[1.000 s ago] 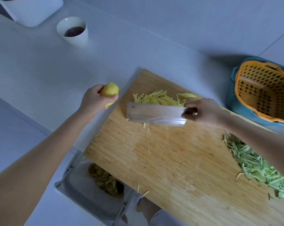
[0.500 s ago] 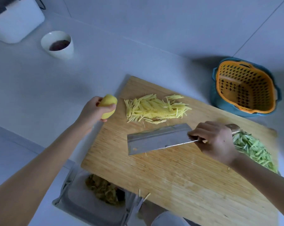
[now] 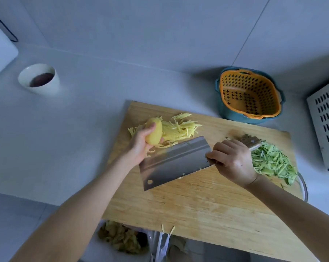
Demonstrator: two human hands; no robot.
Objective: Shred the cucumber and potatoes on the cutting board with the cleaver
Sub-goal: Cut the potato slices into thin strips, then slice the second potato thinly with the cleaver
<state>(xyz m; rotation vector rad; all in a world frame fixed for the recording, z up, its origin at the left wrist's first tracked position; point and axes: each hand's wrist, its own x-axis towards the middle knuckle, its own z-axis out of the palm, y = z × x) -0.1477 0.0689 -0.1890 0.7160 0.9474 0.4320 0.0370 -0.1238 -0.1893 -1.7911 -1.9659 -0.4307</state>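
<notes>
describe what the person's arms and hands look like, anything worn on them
The left arm and right arm are bare right to the frame edge, with no sleeves in view. The left hand and right hand are ungloved, and no ring, watch or bracelet shows.

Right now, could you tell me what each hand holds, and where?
Left hand grips the potato round its lower half; right hand grips the cleaver where handle meets blade.
</notes>
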